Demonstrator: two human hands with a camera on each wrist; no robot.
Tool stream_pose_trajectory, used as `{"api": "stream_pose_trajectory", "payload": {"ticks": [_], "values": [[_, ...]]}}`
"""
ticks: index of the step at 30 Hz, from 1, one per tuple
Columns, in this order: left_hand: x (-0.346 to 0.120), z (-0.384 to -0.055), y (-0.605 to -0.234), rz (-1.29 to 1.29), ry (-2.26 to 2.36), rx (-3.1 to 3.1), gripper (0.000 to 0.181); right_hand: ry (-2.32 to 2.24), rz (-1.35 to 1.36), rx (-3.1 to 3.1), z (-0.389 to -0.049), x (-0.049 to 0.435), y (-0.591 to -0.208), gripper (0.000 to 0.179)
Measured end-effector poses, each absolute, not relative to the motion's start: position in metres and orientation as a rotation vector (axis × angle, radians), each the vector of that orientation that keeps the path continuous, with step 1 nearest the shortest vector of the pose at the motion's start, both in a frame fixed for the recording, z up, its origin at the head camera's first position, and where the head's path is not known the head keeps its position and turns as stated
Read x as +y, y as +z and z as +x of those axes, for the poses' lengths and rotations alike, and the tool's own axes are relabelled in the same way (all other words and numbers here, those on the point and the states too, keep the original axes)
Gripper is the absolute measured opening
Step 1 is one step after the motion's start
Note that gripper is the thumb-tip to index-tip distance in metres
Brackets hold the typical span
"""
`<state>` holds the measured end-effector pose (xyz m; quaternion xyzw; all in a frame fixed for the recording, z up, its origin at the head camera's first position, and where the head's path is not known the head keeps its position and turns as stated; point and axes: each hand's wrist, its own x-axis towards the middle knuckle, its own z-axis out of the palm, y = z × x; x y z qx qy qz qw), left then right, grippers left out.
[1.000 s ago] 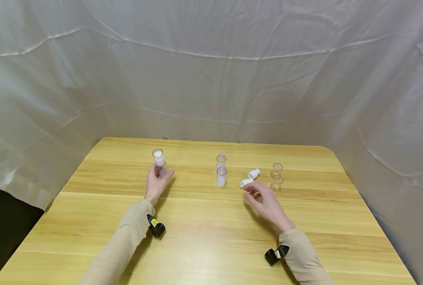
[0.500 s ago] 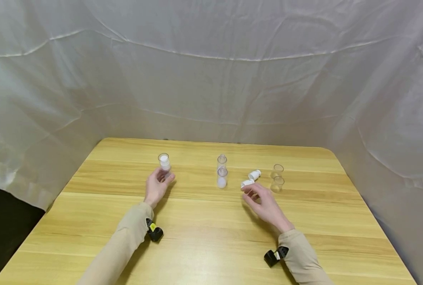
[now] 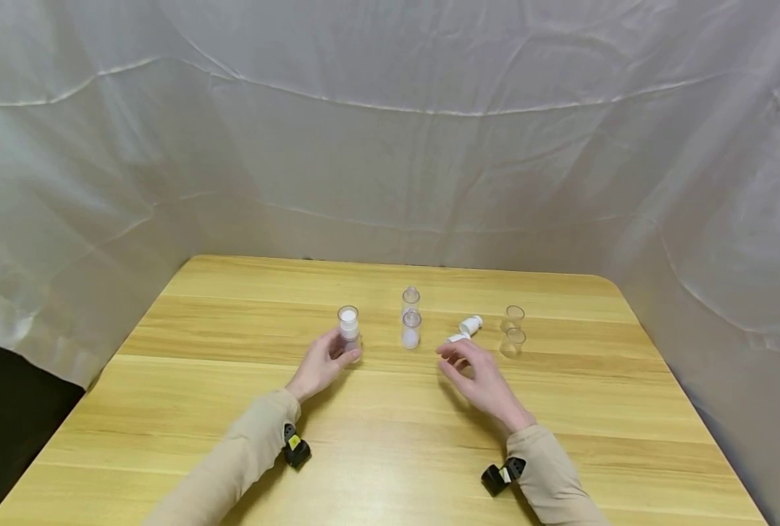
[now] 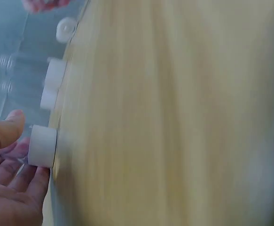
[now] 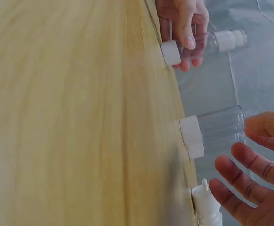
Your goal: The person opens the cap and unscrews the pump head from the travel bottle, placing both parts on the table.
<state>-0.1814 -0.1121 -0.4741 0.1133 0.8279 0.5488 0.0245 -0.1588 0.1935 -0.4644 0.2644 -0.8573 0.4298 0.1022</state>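
My left hand (image 3: 320, 365) grips a clear bottle (image 3: 348, 339) with a white base and a white collar at its top. The bottle is upright; whether its base touches the table I cannot tell. Its white base (image 4: 43, 146) shows below my fingers in the left wrist view. My right hand (image 3: 485, 383) holds nothing, its fingers loosely bent and apart. Beyond those fingers lie two white pump heads (image 3: 471, 325), the nearer one partly hidden. Two clear bottles (image 3: 411, 332) with white bases stand one behind the other between my hands.
Two clear caps (image 3: 513, 342) stand to the right of the pump heads, one behind the other. Everything is on a wooden table (image 3: 390, 438). Grey fabric (image 3: 390, 161) hangs behind the table and along its sides.
My left hand has carried the bottle to the right and a little nearer, toward the two standing bottles. My right hand has shifted slightly left.
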Motion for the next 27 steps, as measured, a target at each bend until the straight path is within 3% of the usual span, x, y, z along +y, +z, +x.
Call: {"api": "stream_pose_trajectory", "payload": {"ticks": [20, 27], "values": [[-0.062, -0.166, -0.474, 0.797, 1.548, 2.399, 0.042, 1.517, 0.961, -2.311, -0.149, 0.150, -0.443, 0.049], [-0.052, -0.166, -0.475, 0.824, 1.515, 2.366, 0.041, 1.537, 0.952, -2.321, -0.148, 0.142, -0.438, 0.049]]}}
